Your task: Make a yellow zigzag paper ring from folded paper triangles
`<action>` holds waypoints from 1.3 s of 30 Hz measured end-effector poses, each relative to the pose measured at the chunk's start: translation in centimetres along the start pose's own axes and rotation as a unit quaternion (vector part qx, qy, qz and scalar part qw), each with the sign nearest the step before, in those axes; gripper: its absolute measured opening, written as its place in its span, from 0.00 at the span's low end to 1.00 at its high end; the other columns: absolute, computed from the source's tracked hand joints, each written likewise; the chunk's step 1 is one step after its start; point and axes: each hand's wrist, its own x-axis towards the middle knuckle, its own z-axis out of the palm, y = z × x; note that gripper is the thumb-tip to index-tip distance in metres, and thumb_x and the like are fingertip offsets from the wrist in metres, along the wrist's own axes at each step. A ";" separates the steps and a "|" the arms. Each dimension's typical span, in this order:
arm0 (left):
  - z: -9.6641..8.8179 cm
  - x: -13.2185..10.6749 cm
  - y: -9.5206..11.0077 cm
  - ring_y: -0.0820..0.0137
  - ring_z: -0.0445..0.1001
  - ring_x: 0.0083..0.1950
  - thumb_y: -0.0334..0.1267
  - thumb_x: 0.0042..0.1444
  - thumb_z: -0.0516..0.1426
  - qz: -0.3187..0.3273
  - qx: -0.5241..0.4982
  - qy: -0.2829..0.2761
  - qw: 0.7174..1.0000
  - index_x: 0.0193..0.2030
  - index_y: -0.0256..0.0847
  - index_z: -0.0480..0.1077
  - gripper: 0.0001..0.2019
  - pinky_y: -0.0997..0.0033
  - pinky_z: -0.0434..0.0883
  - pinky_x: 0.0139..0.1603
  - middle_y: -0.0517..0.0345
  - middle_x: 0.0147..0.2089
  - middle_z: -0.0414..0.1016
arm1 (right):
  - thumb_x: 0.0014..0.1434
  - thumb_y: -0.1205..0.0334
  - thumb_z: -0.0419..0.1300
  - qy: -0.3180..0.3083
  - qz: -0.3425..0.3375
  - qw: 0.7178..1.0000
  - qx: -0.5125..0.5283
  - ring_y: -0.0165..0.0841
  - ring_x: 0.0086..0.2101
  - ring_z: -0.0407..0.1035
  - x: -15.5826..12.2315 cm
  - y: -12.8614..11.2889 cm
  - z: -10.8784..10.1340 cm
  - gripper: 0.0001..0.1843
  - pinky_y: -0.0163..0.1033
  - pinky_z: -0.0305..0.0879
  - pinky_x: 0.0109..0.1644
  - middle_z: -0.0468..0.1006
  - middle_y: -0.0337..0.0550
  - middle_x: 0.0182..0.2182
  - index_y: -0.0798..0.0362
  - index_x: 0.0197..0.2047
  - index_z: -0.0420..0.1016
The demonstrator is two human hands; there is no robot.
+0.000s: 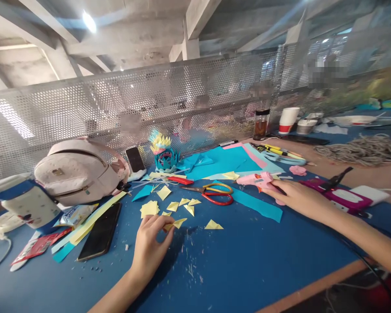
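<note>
Between thumb and fingers, my left hand (151, 239) pinches a small folded yellow paper triangle (180, 223) just above the blue table. My right hand (289, 193) is wrapped around the handle of a pink glue gun (256, 180), its nozzle pointing left. More folded yellow triangles (173, 206) and a stack of yellow paper squares (149, 209) lie by my left hand. One yellow triangle (214, 225) rests apart, to the right. Scissors (218, 194) with red and orange handles sit between my hands. Behind them stands a layered paper flower (165, 156) in blue and yellow.
A blue paper strip (257, 204) and large blue sheets (228, 161) lie beyond the scissors. At left are a phone (101, 230), a pink backpack (74, 169) and a tumbler (29, 204). A purple device (342, 195) is under my right forearm; a perforated metal screen (117, 108) stands behind.
</note>
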 end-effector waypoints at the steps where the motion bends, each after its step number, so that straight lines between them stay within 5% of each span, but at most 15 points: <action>1: 0.1 0.0 0.0 0.66 0.71 0.35 0.32 0.60 0.56 -0.003 0.000 -0.001 1.000 0.38 0.44 0.71 0.04 0.66 0.66 0.39 0.62 0.30 0.76 | 0.61 0.46 0.49 -0.006 -0.001 0.999 -0.042 0.51 0.48 0.71 -0.9 -0.2 -0.5 0.22 0.47 0.67 0.45 0.78 0.57 0.47 0.54 0.43 0.75; 3: 0.2 0.0 -0.1 0.66 0.71 0.35 0.32 0.60 0.56 -0.008 0.000 -0.005 1.000 0.38 0.44 0.71 0.04 0.66 0.66 0.40 0.62 0.31 0.76 | 0.59 0.46 0.51 0.018 0.020 0.995 -0.094 0.56 0.49 0.70 -2.8 -1.4 -1.5 0.22 0.53 0.65 0.48 0.78 0.59 0.46 0.54 0.43 0.75; 6: 0.4 0.0 -0.1 0.66 0.72 0.36 0.33 0.60 0.56 -0.012 -0.002 -0.010 1.000 0.38 0.44 0.72 0.04 0.66 0.66 0.41 0.61 0.32 0.77 | 0.61 0.42 0.51 0.002 -0.003 1.000 0.016 0.45 0.42 0.73 -5.0 -5.6 -2.7 0.20 0.44 0.68 0.41 0.77 0.46 0.46 0.44 0.49 0.72; 9: 0.4 0.0 -0.1 0.66 0.73 0.36 0.33 0.61 0.56 -0.010 -0.003 -0.016 1.000 0.39 0.44 0.72 0.04 0.66 0.66 0.41 0.61 0.32 0.77 | 0.61 0.46 0.57 -0.156 -0.129 0.971 0.130 0.36 0.37 0.72 -4.7 -10.6 -2.7 0.14 0.36 0.65 0.36 0.78 0.38 0.42 0.42 0.46 0.73; 13: 0.2 0.1 -0.1 0.66 0.74 0.37 0.32 0.61 0.55 0.002 -0.006 -0.022 1.000 0.40 0.44 0.72 0.05 0.65 0.66 0.43 0.61 0.34 0.78 | 0.59 0.56 0.61 -0.246 -0.198 0.931 0.182 0.33 0.35 0.70 -1.6 -14.3 -0.9 0.06 0.34 0.60 0.32 0.76 0.38 0.38 0.48 0.39 0.74; 22: 0.5 0.1 -0.5 0.63 0.73 0.40 0.35 0.61 0.55 -0.049 -0.017 -0.014 0.999 0.40 0.44 0.73 0.05 0.66 0.69 0.41 0.57 0.36 0.79 | 0.55 0.65 0.65 -0.266 -0.275 0.905 0.185 0.31 0.37 0.69 -0.1 -15.6 1.3 0.01 0.33 0.58 0.35 0.74 0.38 0.41 0.50 0.34 0.77; 29: 0.5 0.2 -0.1 0.64 0.73 0.39 0.38 0.60 0.55 -0.103 -0.055 -0.035 0.993 0.38 0.43 0.74 0.06 0.67 0.69 0.40 0.57 0.35 0.80 | 0.53 0.62 0.67 -0.305 -0.229 0.844 0.377 0.31 0.32 0.72 1.8 -16.7 1.6 0.06 0.33 0.64 0.36 0.79 0.39 0.30 0.55 0.31 0.75; 33: 0.4 0.2 0.1 0.63 0.74 0.40 0.38 0.60 0.55 -0.120 -0.064 -0.080 0.987 0.37 0.43 0.75 0.07 0.67 0.70 0.42 0.58 0.33 0.81 | 0.45 0.59 0.72 -0.299 -0.173 0.801 0.489 0.30 0.29 0.72 2.5 -17.0 3.6 0.20 0.33 0.65 0.34 0.77 0.35 0.26 0.54 0.40 0.72; 39: 1.0 0.4 0.1 0.64 0.74 0.37 0.36 0.59 0.56 -0.100 -0.040 -0.104 0.989 0.37 0.43 0.77 0.07 0.67 0.70 0.39 0.57 0.34 0.81 | 0.42 0.53 0.73 -0.282 -0.146 0.778 0.542 0.31 0.29 0.72 2.1 -16.8 5.8 0.18 0.35 0.67 0.35 0.77 0.38 0.26 0.56 0.29 0.74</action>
